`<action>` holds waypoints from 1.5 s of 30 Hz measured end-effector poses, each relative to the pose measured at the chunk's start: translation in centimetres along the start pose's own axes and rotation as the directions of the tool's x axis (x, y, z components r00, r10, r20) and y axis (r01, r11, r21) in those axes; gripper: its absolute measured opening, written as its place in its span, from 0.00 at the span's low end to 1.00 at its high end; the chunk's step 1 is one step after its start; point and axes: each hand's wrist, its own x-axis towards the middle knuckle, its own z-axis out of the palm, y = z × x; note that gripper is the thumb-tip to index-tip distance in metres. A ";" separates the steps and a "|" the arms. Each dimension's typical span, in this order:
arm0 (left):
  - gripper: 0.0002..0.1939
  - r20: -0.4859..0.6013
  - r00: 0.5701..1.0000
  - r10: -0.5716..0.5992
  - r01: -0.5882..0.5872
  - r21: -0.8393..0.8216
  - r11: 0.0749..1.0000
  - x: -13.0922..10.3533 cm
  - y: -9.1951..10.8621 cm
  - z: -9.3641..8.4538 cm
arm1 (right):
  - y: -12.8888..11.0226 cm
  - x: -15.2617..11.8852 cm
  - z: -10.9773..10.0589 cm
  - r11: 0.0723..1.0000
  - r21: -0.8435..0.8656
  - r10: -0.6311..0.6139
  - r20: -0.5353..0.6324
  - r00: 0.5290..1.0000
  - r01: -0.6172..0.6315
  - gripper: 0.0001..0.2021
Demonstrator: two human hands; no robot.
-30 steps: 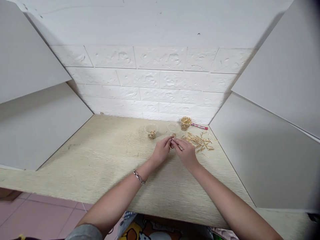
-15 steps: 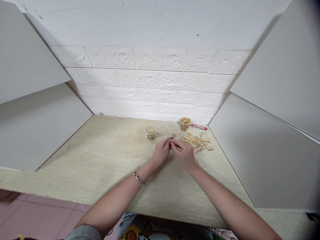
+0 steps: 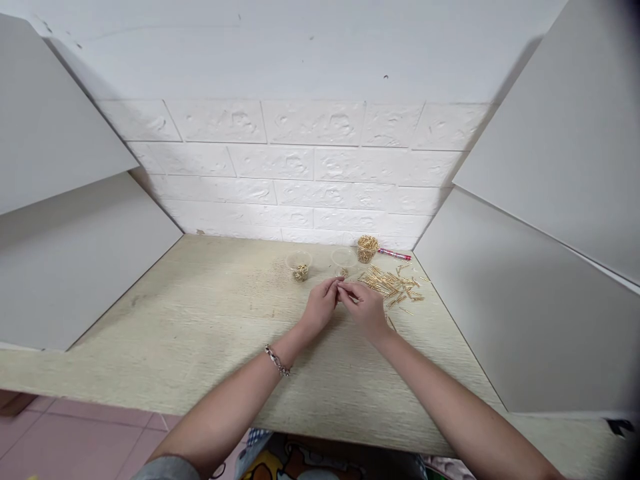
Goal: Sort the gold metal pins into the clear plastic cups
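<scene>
My left hand [image 3: 321,305] and my right hand [image 3: 363,308] meet fingertip to fingertip above the table. Both are closed in a pinch, and whatever lies between the fingers is too small or too hidden to name. Just beyond them stands a clear plastic cup [image 3: 344,259] with a few small bits at its bottom. Left of it is another clear cup [image 3: 299,270] holding small gold-coloured parts. To the right of my right hand, thin gold-coloured metal pins [image 3: 385,280] lie in a loose pile. Behind the pile, a full cup of gold-coloured pieces [image 3: 367,248] stands near the wall.
A red printed tube [image 3: 395,254] lies beside the full cup. Tiny specks are scattered on the wooden table [image 3: 200,320] left of the cups. White panels [image 3: 90,260] flank the table on both sides, and a white brick-patterned wall [image 3: 295,160] closes the back.
The view has shifted slightly. My hands stay pinched together in nearly the same place, with only a slight change at the fingertips. The cups and pins have not moved.
</scene>
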 end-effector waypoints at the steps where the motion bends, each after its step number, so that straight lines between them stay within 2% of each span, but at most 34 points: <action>1: 0.17 0.009 1.000 -0.005 0.005 -0.019 1.000 0.0 0.1 0.0 | 0.0 0.0 0.0 1.000 0.001 -0.005 -0.005 1.000 0.005 0.07; 6: 0.14 0.070 0.997 -0.014 0.023 -0.138 0.990 -0.3 0.4 0.2 | 0.0 0.1 -0.1 1.000 0.018 0.015 -0.028 0.999 -0.015 0.07; 16: 0.16 0.139 0.984 -0.108 0.146 -0.305 0.941 0.4 -0.3 -0.1 | -0.1 0.5 -0.6 0.991 0.110 0.069 0.046 0.997 -0.074 0.07; 31: 0.15 0.148 0.971 -0.186 0.226 -0.339 0.913 0.1 0.5 -0.3 | 0.4 0.9 -0.7 0.994 0.101 0.028 0.071 0.997 -0.035 0.08; 45: 0.12 0.132 0.972 -0.195 0.229 -0.334 0.914 0.3 0.2 -0.1 | 0.4 0.8 -0.7 0.995 0.094 0.008 0.079 0.997 -0.015 0.08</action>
